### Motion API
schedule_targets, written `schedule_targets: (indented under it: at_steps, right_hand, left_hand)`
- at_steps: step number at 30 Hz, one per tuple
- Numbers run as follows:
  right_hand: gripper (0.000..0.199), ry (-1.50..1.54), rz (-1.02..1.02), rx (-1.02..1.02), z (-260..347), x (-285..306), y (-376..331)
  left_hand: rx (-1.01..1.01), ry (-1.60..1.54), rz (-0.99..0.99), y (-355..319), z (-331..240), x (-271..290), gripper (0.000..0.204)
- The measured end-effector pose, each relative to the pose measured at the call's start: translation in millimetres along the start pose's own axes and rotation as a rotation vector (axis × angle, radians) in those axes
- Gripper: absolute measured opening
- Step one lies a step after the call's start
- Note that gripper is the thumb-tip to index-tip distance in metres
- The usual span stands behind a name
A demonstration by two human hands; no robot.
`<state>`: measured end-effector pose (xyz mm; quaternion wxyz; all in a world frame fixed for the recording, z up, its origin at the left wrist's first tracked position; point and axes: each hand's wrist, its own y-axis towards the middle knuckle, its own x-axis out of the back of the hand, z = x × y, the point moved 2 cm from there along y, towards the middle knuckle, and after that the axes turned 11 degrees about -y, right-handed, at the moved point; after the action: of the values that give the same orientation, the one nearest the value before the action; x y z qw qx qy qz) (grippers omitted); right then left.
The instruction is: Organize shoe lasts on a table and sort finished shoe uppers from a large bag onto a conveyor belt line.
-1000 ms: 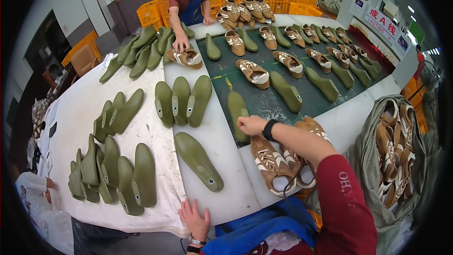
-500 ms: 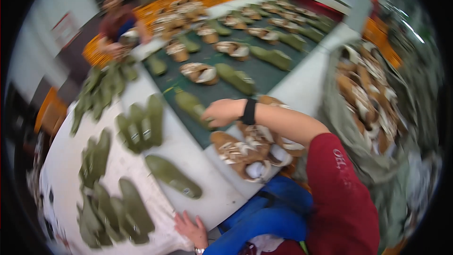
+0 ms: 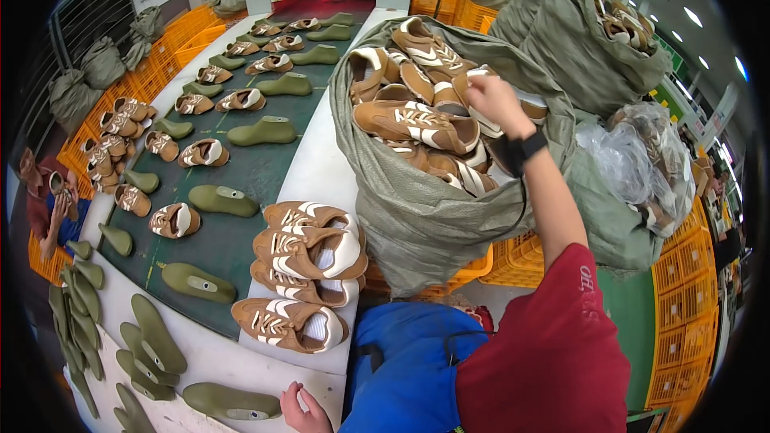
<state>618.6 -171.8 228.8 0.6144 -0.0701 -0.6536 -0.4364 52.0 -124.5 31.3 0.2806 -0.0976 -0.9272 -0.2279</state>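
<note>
My right hand (image 3: 493,103) is over the mouth of a grey-green woven sack (image 3: 417,224), its fingers closed at the edge of a brown and white shoe (image 3: 473,80); the fingertips are partly hidden. More brown shoes with white stripes and laces, such as one shoe (image 3: 417,123), fill the sack. My left hand (image 3: 305,410) holds nothing at the white table's near edge, its fingers apart and loosely bent. Just left of it lies a green shoe last (image 3: 231,402). Several brown shoes (image 3: 293,325) sit in a group on the white ledge between my hands.
On the dark green conveyor belt (image 3: 265,172), green lasts and brown shoes lie in rows. More lasts (image 3: 80,313) are heaped at left, where another person (image 3: 52,200) handles a shoe. Full sacks (image 3: 569,40) and orange crates (image 3: 683,313) stand to the right.
The view has swung right. My right hand has left the green last on the belt and reached into the sack of shoes. My left hand stays by the table edge, its fingers more bent.
</note>
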Motion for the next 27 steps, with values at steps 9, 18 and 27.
schedule_targets:
  at_steps: [9, 18, 27]
  right_hand:
    - [0.033, 0.72, 0.398, -0.582, -27, -24, 35]
    - [0.035, 0.819, 0.173, 0.512, 143, 70, -63]
    - [0.032, 0.529, 0.549, 1.315, 254, -66, -185]
  left_hand:
    - [-0.084, -0.05, 0.074, 6, 5, -25, 0.019]
    - [-0.066, -0.122, 0.07, 21, -11, -16, 0.019]
    - [0.222, -0.431, -0.028, 59, -21, -16, 0.06]
